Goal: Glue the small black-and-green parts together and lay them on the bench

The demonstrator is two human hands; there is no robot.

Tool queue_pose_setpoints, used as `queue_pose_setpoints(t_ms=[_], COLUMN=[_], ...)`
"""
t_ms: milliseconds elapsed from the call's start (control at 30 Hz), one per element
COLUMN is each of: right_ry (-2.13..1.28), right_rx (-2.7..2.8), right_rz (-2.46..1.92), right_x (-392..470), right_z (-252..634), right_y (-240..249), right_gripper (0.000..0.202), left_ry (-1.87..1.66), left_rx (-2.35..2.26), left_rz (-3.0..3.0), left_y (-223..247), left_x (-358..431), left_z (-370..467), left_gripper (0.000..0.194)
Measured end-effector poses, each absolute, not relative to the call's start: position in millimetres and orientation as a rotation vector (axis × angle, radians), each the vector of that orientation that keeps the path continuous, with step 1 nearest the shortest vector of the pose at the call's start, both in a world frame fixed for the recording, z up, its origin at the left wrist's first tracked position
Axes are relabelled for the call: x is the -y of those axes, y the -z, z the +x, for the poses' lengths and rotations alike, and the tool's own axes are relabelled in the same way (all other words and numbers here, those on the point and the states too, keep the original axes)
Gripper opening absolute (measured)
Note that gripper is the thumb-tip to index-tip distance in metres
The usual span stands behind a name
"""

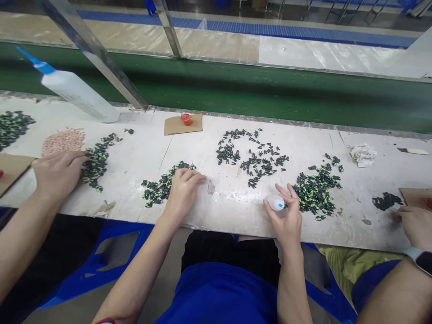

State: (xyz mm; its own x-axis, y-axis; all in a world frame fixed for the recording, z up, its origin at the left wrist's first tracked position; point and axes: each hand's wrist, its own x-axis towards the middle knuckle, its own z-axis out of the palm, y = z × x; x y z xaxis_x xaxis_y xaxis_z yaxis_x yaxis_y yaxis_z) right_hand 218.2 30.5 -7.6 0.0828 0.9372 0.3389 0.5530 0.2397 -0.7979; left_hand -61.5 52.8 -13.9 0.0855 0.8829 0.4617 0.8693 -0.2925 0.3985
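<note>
My right hand (286,216) grips a small translucent white squeeze bottle (272,201) with a blue tip, between thumb and fingers above the table. Close to its right lies a pile of small black parts with green ends (315,191). My left hand (182,193) is closed, fingers bent and pressed together, at the right side of another black-and-green pile (157,189). Whatever its fingertips pinch is too small to make out. Beyond and between my hands, small dark parts (259,162) are spread loosely over the white tabletop (222,211).
A large white bottle with a blue nozzle (81,94) leans at the back left. A red cup (186,119) sits on cardboard (172,127). Co-workers' hands (59,175) flank me. Crumpled paper (363,155) and a brush-like tool (413,151) lie right. A green belt (236,92) runs behind.
</note>
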Motion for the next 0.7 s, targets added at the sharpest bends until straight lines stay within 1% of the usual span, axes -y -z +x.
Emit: queue_pose_setpoints(t_ms=[100, 167, 233, 300, 433, 567, 700], right_ry=[-0.852, -0.964, -0.979, -0.969, -1.02, -1.101, -1.066], right_rx=[1.375, 1.271, 1.214, 1.172, 1.11, 1.067, 0.997], right_rz=[-1.409, -1.428, -1.436, -1.415, -1.353, -1.348, -1.368], right_x=[-23.6, -21.3, -21.4, -22.8, -24.6, -24.4, -25.5], right_z=[217.3, 217.9, 219.3, 220.7, 219.4, 210.1, 199.8], right_y=[4.6, 3.2, 2.8, 3.8, 7.3, 6.9, 4.4], right_gripper=[0.032, 0.037, 0.037, 0.034, 0.027, 0.025, 0.022], left_ry=[-1.078, -1.126, -1.144, -1.147, -1.163, -1.205, -1.224], left_rx=[-1.589, -1.48, -1.425, -1.411, -1.443, -1.461, -1.467], left_rz=[2.34, 2.318, 2.26, 2.163, 1.965, 1.867, 1.831], left_y=[14.5, 17.6, 21.0, 23.4, 24.4, 24.1, 23.0], left_x=[-37.7, -27.2, -19.5, -15.3, -13.7, -14.3, -14.1], left_z=[-30.7, -9.1, 5.8, 11.7, 8.6, 7.9, 10.3], left_gripper=[0.028, 0.025, 0.018, 0.016, 0.022, 0.022, 0.022])
